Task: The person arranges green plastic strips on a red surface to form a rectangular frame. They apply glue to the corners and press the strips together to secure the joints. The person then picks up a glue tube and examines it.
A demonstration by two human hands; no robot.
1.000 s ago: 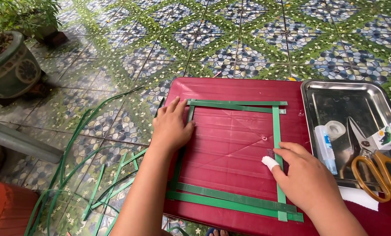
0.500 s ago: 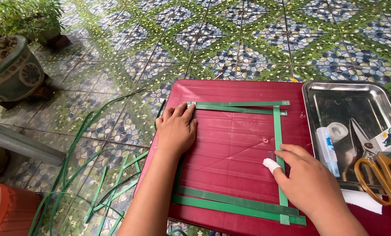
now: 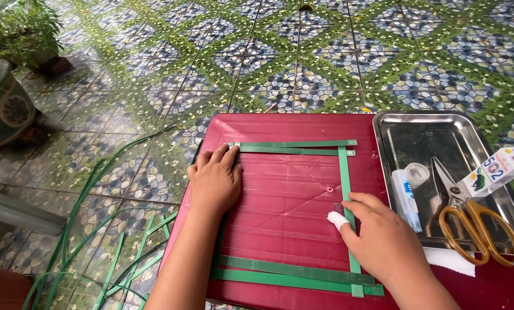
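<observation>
A square frame of flat green strips [image 3: 291, 148] lies on a dark red ribbed board [image 3: 291, 201]. My left hand [image 3: 215, 181] rests flat on the frame's left side, fingertips near the top left corner. My right hand [image 3: 383, 244] presses on the right vertical strip [image 3: 344, 172]; one finger wears a white bandage. Two more strips [image 3: 291, 275] run along the bottom edge. Neither hand grips anything.
A steel tray [image 3: 395, 129] at the right holds orange-handled scissors [image 3: 475, 229], a roll of clear tape [image 3: 418, 174], a glue tube [image 3: 406, 198] and a small box [image 3: 496, 171]. Loose green strips [image 3: 125, 252] lie on the patterned tile floor at left. A potted plant [image 3: 7, 97] stands far left.
My left hand slid up along the left strip toward the top left corner. My right hand stays on the right strip. The view shifted slightly.
</observation>
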